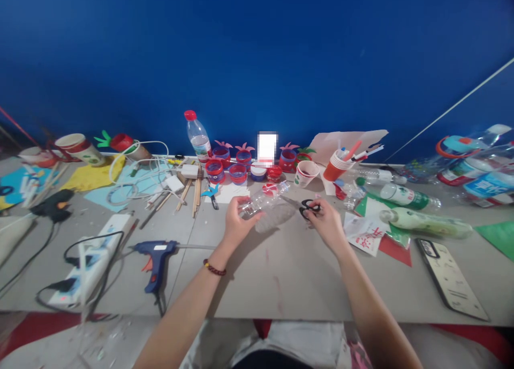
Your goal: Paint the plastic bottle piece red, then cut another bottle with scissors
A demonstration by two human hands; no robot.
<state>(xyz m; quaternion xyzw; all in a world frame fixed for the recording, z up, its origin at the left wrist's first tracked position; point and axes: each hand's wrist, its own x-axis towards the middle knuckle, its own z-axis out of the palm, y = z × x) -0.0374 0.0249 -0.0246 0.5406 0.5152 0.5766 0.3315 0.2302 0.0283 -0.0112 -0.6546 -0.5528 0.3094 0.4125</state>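
Over the middle of the table, my left hand [241,219] is closed around a clear plastic bottle [263,198], which lies nearly sideways with its far end pointing right. That end looks open, though its edge is hard to make out. My right hand [326,221] grips black-handled scissors [307,207] by the finger loops. Their blades point left, close to the bottle's right end; whether they touch it I cannot tell. Beyond the bottle stand several small red and blue cups with leaf-shaped paper tops, among them a red and blue cup [238,173].
A blue glue gun [156,256] and a white power strip [94,256] lie left. Wooden sticks [196,189] and cables sit behind them. A paper cup [307,174] and a cup of markers [336,165] stand at the back. Bottles and a phone [452,278] are on the right.
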